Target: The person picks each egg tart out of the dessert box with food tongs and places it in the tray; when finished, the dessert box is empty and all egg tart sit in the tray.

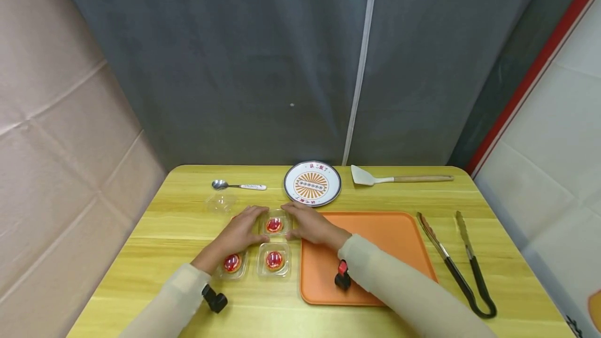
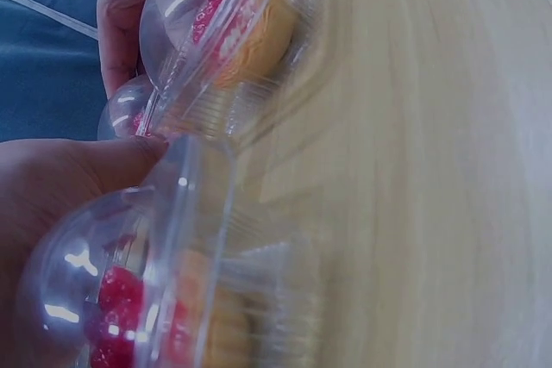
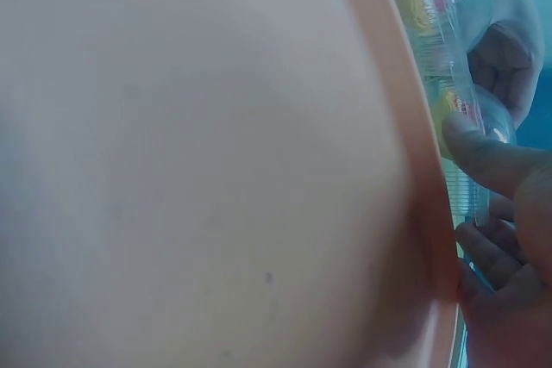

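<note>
At the far end of a group of small clear plastic boxes, both hands hold one clear plastic box (image 1: 277, 214) with a red-topped tart (image 1: 274, 225) inside. The left hand (image 1: 238, 232) grips its left side, thumb toward the near corner and fingers at the far one. On the opposite side the right hand (image 1: 312, 225) holds it likewise, beside the orange tray's corner. Just nearer stands another tart box (image 1: 274, 261). A further tart box (image 1: 232, 263) lies partly under the left wrist. A red bit of another tart shows behind the left hand, mostly hidden.
An orange tray (image 1: 366, 260) lies under the right forearm. Beyond the hands are a patterned plate (image 1: 312, 183), a spoon (image 1: 238, 185) and a clear plastic piece (image 1: 220, 202). A spatula (image 1: 399, 178) lies at the back right, tongs (image 1: 451, 262) right of the tray.
</note>
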A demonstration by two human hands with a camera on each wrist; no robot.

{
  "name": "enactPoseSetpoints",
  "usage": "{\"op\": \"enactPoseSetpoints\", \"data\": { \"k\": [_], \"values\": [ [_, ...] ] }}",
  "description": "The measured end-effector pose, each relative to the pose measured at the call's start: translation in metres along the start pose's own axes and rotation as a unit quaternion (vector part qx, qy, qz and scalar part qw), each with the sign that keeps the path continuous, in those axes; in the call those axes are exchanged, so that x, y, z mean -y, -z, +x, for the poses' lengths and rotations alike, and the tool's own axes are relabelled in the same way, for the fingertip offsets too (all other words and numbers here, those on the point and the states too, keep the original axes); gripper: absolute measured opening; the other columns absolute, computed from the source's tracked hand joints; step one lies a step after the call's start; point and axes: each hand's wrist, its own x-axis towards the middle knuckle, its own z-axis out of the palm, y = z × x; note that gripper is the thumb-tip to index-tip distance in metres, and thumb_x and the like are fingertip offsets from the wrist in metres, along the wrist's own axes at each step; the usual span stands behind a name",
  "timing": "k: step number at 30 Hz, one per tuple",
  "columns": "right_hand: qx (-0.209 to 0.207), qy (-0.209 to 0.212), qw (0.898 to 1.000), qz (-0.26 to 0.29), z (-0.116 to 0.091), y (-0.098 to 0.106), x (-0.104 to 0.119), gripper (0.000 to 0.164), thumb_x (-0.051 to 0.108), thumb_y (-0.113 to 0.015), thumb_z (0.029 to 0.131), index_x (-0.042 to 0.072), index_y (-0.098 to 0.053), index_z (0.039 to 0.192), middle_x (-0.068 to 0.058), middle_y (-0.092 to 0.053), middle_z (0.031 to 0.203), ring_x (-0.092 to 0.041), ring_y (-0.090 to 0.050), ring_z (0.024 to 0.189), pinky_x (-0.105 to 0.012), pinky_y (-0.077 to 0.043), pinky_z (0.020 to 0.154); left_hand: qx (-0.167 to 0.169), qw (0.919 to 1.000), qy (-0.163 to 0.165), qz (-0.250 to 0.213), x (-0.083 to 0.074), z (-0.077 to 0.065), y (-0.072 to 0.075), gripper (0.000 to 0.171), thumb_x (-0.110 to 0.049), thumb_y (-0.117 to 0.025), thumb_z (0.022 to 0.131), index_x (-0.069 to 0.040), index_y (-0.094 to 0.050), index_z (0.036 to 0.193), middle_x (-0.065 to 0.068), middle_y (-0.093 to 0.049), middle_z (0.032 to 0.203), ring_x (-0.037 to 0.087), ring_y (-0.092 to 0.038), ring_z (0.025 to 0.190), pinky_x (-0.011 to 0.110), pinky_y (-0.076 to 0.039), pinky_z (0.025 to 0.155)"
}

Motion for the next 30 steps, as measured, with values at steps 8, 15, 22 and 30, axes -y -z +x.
{"op": "enactPoseSetpoints", "data": {
  "k": [8, 15, 22, 30],
  "values": [
    [-0.002, 0.001, 1.0, 0.03, -0.0008, 0.0037, 0.0016, 0.079, 0.027, -0.085, 0.086, 0.005, -0.048, 0.153, -0.012, -0.049, 0.156, -0.031, -0.045, 0.144, -0.045, -0.036, 0.122, -0.007, 0.9999, -0.005, 0.011, 0.0002, 0.0014, -0.0009, 0.08, -0.031, -0.087, 0.083, -0.007, -0.049, 0.149, 0.012, -0.055, 0.148, 0.033, -0.051, 0.137, 0.052, -0.041, 0.117],
    [-0.003, 0.009, 0.999, 0.035, -0.0005, 0.0043, 0.0001, 0.08, 0.027, -0.085, 0.085, 0.005, -0.048, 0.152, -0.012, -0.05, 0.155, -0.03, -0.045, 0.144, -0.044, -0.035, 0.122, -0.001, 1.0, 0.004, 0.005, -0.0001, 0.0014, -0.0004, 0.08, -0.032, -0.087, 0.084, -0.008, -0.049, 0.15, 0.011, -0.054, 0.149, 0.033, -0.049, 0.139, 0.052, -0.039, 0.118],
    [-0.004, 0.006, 0.998, 0.056, -0.0001, 0.005, -0.0012, 0.081, 0.026, -0.087, 0.084, 0.004, -0.05, 0.151, -0.013, -0.05, 0.155, -0.031, -0.043, 0.146, -0.046, -0.034, 0.123, 0.001, 0.9998, 0.012, -0.016, -0.0008, 0.0004, 0.0007, 0.081, -0.032, -0.088, 0.082, -0.008, -0.049, 0.149, 0.011, -0.054, 0.149, 0.033, -0.05, 0.139, 0.053, -0.04, 0.118],
    [-0.005, 0.005, 0.996, 0.086, -0.0006, 0.0087, -0.0019, 0.079, 0.023, -0.088, 0.083, 0.004, -0.051, 0.15, -0.014, -0.054, 0.151, -0.032, -0.046, 0.143, -0.048, -0.033, 0.123, 0.002, 0.9989, 0.023, -0.042, -0.0011, 0.0007, -0.0001, 0.08, -0.03, -0.088, 0.083, -0.011, -0.049, 0.15, 0.008, -0.055, 0.148, 0.03, -0.049, 0.14, 0.052, -0.039, 0.119]
  ]
}}
